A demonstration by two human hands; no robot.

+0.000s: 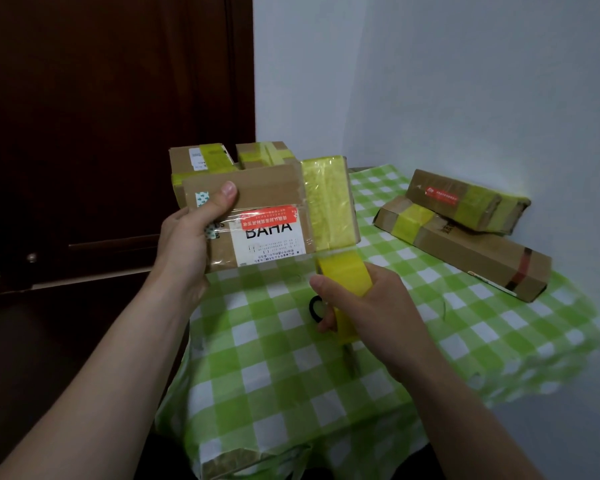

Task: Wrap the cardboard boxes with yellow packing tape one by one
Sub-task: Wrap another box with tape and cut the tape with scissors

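**Tape roll drawn under the box I hold**

Nearest to me is the tabletop (278, 382), covered in green and white checks. Over it my right hand (371, 306) grips the yellow tape roll (347, 280) with the fingers curled round it and the thumb on the near side. Under this hand lie scissors (315, 308), of which mostly a black handle shows.

A strip of tape runs from the roll up to the right end of the box (257, 202), which is already banded in yellow. My left hand (187, 237) holds this box raised by its left end. The thumb is pressed on the front face, and the fingers are behind it, hidden. The front carries a white label and a red sticker.

Just behind stand the rear left box (201, 161) and the rear right box (264, 154), both taped. Further right, near the wall (465, 81), the upper long box (465, 199) lies slanted on the lower long box (475, 258) — both with yellow bands. A dark door (101, 116) stands behind on the left.
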